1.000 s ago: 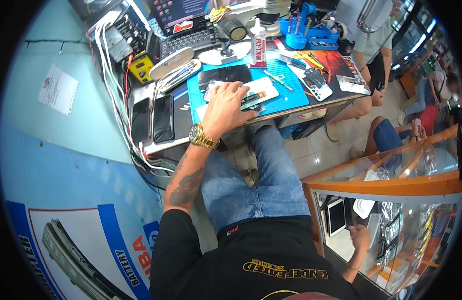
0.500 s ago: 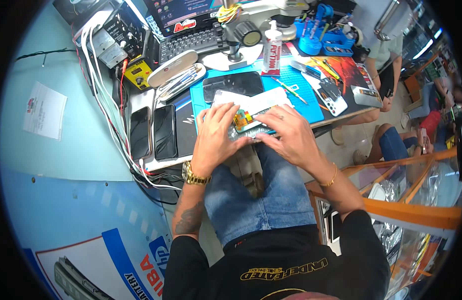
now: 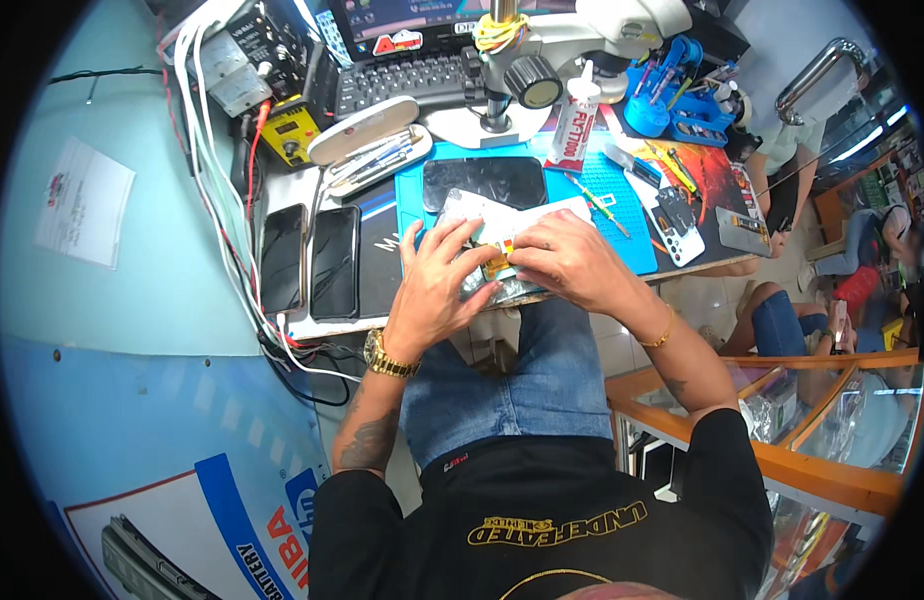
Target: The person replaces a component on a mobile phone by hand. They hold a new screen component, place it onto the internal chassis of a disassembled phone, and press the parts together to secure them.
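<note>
At the near edge of the bench lies a pale phone screen panel with a yellow-orange flex cable (image 3: 496, 267), partly covered by my hands. My left hand (image 3: 440, 283) rests at its left side, fingers spread and curved, the thumb apart near the front edge. My right hand (image 3: 574, 260) leans over the panel from the right, with thumb and fingertips drawn together beside the flex cable. What they pinch, if anything, is hidden. Clear crinkled plastic (image 3: 510, 291) shows below the panel. Just beyond my hands lie white sheets (image 3: 479, 212) and a dark phone (image 3: 484, 184) on the blue mat (image 3: 414, 190).
Two dark phones (image 3: 335, 262) lie at the left, near an open case of tools (image 3: 377, 160). A microscope stand (image 3: 494, 112), glue bottle (image 3: 576, 125) and keyboard (image 3: 407, 84) stand behind. To the right are a tweezers-like tool (image 3: 599, 207), phone parts (image 3: 674, 225) and a blue organizer (image 3: 672, 105).
My right thumb has left the panel's near edge, and the right fingertips have closed together at the flex cable. My left fingers stay spread. The whole view has shifted slightly.
</note>
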`<state>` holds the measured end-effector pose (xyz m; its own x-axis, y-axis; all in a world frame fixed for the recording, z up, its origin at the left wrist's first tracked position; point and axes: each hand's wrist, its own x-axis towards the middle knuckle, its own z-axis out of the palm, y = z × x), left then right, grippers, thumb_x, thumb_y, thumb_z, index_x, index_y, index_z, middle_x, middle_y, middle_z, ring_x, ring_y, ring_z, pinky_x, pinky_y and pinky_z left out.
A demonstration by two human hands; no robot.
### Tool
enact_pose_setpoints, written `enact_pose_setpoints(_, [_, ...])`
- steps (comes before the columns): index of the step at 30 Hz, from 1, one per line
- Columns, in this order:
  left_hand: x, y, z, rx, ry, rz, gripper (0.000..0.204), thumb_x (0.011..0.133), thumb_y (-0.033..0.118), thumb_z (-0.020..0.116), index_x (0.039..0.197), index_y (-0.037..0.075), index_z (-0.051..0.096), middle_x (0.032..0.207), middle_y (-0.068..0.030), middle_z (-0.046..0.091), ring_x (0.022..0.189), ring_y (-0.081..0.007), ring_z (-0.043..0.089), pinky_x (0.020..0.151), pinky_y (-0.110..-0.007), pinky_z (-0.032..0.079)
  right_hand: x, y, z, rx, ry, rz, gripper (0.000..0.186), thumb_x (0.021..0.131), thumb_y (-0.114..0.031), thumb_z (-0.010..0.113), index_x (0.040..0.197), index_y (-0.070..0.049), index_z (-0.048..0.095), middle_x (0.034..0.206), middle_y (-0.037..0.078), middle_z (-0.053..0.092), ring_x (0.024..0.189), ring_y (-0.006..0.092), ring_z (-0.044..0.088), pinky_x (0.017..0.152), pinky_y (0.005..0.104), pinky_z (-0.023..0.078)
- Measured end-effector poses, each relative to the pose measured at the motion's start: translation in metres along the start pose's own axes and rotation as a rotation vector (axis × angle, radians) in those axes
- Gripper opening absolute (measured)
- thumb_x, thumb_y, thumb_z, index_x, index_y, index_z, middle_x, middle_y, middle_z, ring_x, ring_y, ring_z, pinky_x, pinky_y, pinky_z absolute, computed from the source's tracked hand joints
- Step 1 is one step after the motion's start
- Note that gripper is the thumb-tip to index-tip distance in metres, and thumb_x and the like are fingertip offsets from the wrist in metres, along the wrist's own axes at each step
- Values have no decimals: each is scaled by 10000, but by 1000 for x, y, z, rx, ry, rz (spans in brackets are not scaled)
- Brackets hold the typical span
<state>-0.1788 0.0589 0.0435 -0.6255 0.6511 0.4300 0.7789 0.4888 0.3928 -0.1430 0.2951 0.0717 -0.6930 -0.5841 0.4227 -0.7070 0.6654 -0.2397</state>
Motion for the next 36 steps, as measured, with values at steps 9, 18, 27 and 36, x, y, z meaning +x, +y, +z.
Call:
enact_pose_setpoints(9, [-2,2,6,29,89,84,298,802,230,771,1098,248,738,1350,-93,586,1268,-305,518,1141,-630,198,-5,0,9,112,121,68,110,796,-89,735,853,-37,656,962,71,654,943,273,616,830,398,480])
enact_pose_setpoints(18, [-5,2,6,0,103,103,254,809,222,761,1060,260,753,1304,-83,625,1241,-319,544,1128,-650,214,-6,-9,16,138,162,192,98,817,-117,707,837,-37,652,929,55,621,973,265,569,886,398,431])
enact_pose_setpoints(27, [-5,4,7,36,95,104,259,822,222,748,1080,243,737,1309,-75,618,1233,-315,551,1125,-660,207,-6,-6,20,227,166,259,112,830,-138,677,817,-29,655,928,55,624,969,267,560,900,398,411])
enact_pose_setpoints(36, [-5,4,8,51,77,102,251,830,223,741,1080,245,734,1309,-68,615,1227,-312,555,1123,-669,200,-4,-6,21,249,174,294,127,833,-143,676,806,-24,640,925,64,622,965,270,560,905,396,411])
